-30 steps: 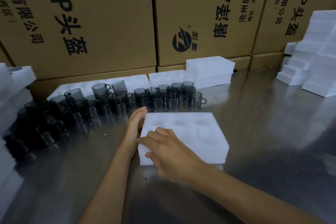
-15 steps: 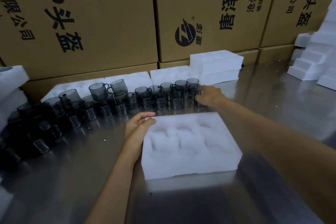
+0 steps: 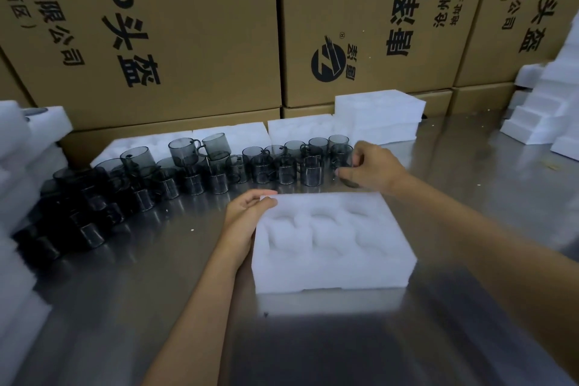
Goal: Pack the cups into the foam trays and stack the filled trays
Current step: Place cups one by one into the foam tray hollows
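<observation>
A white foam tray with empty round pockets lies on the steel table in front of me. My left hand holds its far left corner, thumb on top. Behind the tray runs a long row of smoky grey glass cups, some stacked two high. My right hand reaches over the tray to the right end of that row, its fingers curled round a grey cup there. Most of that cup is hidden by the fingers.
Large brown cartons wall off the back of the steel table. Empty foam trays are stacked behind the cups, more foam is piled at the right, and other foam pieces stand at the left edge.
My right hand left the tray, reached to the right end of the cup row and closed round a cup. My left hand shifted to hold the tray's far left corner.
</observation>
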